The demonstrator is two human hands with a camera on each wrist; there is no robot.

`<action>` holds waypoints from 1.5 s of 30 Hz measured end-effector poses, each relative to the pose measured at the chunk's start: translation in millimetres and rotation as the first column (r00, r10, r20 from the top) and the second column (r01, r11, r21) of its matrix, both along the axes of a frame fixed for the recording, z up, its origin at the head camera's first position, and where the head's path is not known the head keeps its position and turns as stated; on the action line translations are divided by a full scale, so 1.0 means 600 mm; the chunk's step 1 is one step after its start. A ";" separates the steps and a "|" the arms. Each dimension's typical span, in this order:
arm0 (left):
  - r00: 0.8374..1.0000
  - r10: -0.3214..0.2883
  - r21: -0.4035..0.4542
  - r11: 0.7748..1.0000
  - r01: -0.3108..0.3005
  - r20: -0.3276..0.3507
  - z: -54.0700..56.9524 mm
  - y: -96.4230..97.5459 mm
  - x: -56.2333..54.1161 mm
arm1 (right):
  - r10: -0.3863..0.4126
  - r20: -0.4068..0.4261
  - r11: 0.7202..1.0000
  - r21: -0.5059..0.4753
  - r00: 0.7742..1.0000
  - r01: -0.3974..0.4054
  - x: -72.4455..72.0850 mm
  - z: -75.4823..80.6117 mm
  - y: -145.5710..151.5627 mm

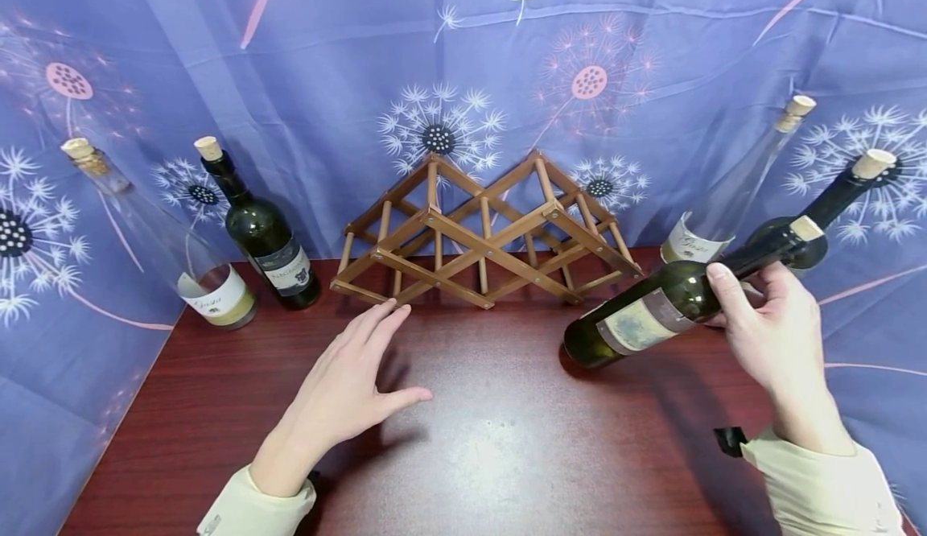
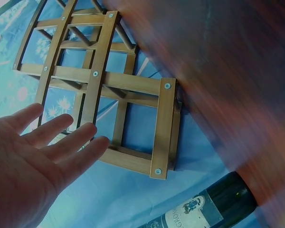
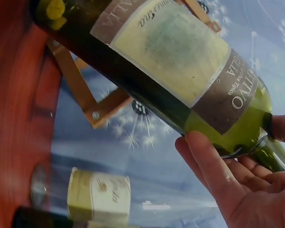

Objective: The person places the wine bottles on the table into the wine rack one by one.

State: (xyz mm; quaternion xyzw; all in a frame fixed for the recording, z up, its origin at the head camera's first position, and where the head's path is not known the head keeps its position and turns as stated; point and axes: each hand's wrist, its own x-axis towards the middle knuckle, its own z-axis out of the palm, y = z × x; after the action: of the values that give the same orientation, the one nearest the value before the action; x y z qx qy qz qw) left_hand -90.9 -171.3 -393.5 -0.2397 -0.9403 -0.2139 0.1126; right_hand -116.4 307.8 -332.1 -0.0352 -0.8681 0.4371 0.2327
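My right hand (image 1: 778, 331) grips a dark green wine bottle (image 1: 637, 323) round its neck and shoulder. The bottle leans, its base low over the table to the left and its corked end up to the right. In the right wrist view the thumb and fingers (image 3: 213, 166) wrap its shoulder, below a cream and brown label. A folding wooden wine rack (image 1: 487, 250) stands at the back of the table, with nothing in its slots. In front of its left end, my left hand (image 1: 344, 383) hovers with fingers spread and palm bare in the left wrist view.
On the left stand a clear corked bottle (image 1: 217, 290) and a dark green corked bottle (image 1: 264, 238). Another clear bottle (image 1: 695, 238) and a dark bottle (image 1: 833, 206) stand behind my right hand. A blue dandelion-print cloth (image 1: 326, 77) hangs behind the reddish-brown table (image 1: 507, 439).
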 end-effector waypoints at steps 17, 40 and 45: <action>1.000 -0.014 -0.003 1.000 0.014 -0.011 0.001 0.012 0.001 | 0.108 0.010 0.977 -0.185 0.994 -0.105 -0.008 -0.031 -0.058; 0.998 -0.061 0.026 0.998 0.061 0.000 -0.004 0.037 -0.002 | 0.203 0.081 0.913 -0.376 0.976 -0.158 -0.005 -0.075 -0.141; 0.997 -0.074 0.028 0.997 0.073 0.006 -0.008 0.045 -0.001 | 0.230 0.067 0.879 -0.442 0.971 -0.178 -0.004 -0.080 -0.159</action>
State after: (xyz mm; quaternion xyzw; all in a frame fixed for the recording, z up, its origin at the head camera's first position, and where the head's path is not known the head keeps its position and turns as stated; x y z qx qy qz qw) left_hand -91.5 -144.0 -398.0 -0.2718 -0.9281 -0.2320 0.1049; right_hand -118.5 212.6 -380.1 -0.0198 -0.7603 0.6380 0.1201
